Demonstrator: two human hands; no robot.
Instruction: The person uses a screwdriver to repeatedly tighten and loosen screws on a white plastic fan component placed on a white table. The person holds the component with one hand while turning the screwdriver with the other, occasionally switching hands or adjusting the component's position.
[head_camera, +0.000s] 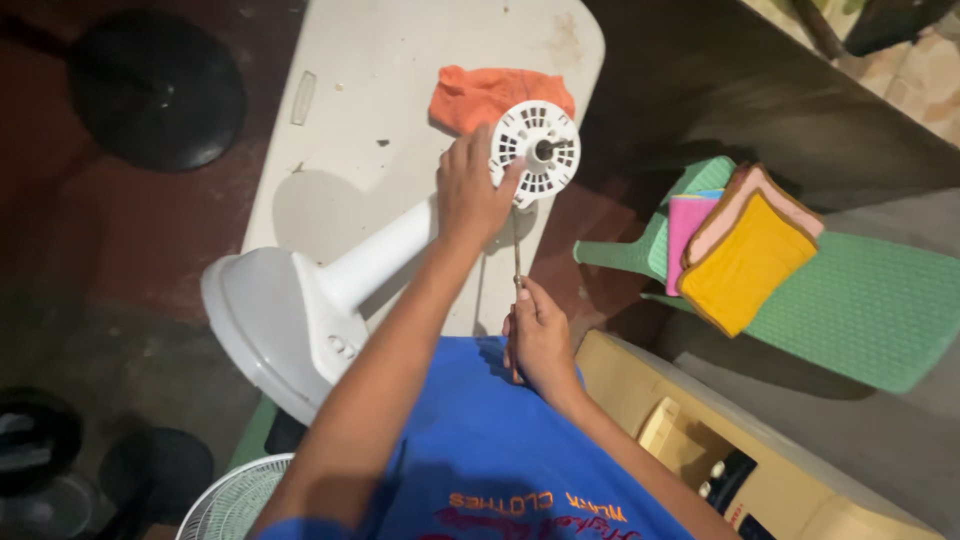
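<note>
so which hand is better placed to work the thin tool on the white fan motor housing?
Right, probably. The right hand already grips the thin metal screwdriver-like tool, its tip pointing up at the white round vented plastic fan motor housing. The left hand is busy bracing that housing on the white table.

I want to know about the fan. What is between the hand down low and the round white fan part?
In the head view, a thin screwdriver shaft runs from the right hand up to the white fan motor head, which the left hand grips.
</note>
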